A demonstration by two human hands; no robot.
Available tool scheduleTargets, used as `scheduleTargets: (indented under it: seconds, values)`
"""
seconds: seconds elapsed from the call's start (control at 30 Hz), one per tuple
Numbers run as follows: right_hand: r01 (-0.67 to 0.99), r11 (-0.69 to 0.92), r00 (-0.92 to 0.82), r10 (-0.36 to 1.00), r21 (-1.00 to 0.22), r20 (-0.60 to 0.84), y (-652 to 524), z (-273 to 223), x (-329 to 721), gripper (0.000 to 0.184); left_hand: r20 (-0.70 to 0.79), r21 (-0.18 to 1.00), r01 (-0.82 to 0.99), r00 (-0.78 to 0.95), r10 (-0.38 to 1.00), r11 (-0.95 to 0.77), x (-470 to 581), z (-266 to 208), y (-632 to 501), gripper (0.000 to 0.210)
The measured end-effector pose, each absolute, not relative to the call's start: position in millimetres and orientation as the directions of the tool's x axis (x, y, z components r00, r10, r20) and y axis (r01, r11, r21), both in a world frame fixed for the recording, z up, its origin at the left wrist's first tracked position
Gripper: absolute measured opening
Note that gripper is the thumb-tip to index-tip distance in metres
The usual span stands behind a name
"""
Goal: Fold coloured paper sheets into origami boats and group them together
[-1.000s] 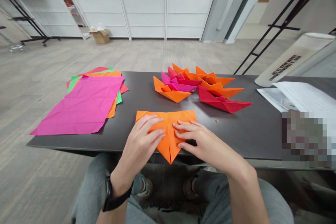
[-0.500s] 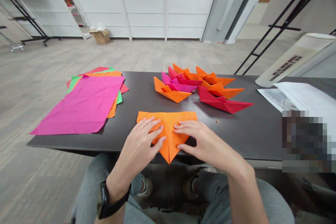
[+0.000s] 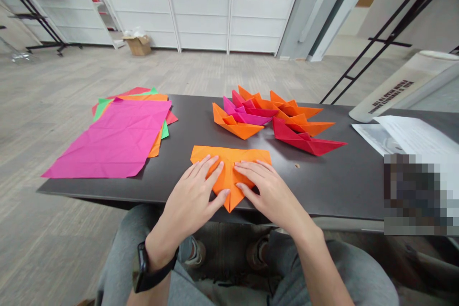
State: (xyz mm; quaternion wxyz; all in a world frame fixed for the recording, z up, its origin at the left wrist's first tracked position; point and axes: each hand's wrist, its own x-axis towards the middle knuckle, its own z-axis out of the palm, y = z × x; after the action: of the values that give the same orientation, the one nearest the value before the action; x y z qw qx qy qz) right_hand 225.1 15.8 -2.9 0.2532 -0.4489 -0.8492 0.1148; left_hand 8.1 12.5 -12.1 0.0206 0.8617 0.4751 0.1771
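Note:
A folded sheet of orange paper point(image 3: 229, 155) lies near the front edge of the dark table, its pointed end toward me and a straight edge across the far side. A seam runs down its middle. My left hand point(image 3: 195, 191) rests flat on its left half, fingers spread. On the right half lies my right hand point(image 3: 263, 186), fingers stretched out and thumb apart. Both hands press on the paper without gripping it. Beyond it stand several folded paper boats, among them an orange boat point(image 3: 236, 124), a magenta boat point(image 3: 251, 115) and a red boat point(image 3: 308, 142).
To the left is a stack of coloured sheets, with a magenta sheet point(image 3: 118, 138) on top. At the right are a white cylinder point(image 3: 398, 88), printed papers point(image 3: 419, 134) and a blurred-out patch. The dark table point(image 3: 344, 181) ends close to my knees.
The orange paper has shifted slightly away from me, so its point sits higher over the table edge. My right hand has moved a little left, toward the middle seam.

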Motion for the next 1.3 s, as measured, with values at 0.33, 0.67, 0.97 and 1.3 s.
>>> scheduleTargets:
  seconds: [0.33,0.67,0.97,1.3]
  values:
    - [0.684,0.612,-0.503,0.790,-0.398,0.350,17.8,-7.1,229.1,0.025,0.266,0.194,0.853,0.430,0.863,-0.484,14.1,-11.2,10.1,0.053]
    - [0.717,0.592,-0.547,0.805,-0.369,0.228,14.7,-3.0,225.0,0.038,0.271,0.200,0.847,0.435,0.858,-0.493,17.7,-11.1,10.1,0.051]
    - [0.728,0.569,-0.535,0.820,-0.382,0.203,14.0,-0.1,224.5,0.046,0.214,0.233,0.787,0.532,0.820,-0.571,12.4,-8.0,11.2,0.045]
    - [0.721,0.577,-0.548,0.814,-0.384,0.195,12.9,-0.5,225.1,0.054,0.188,0.187,0.804,0.535,0.824,-0.565,12.5,-7.6,8.9,0.053]
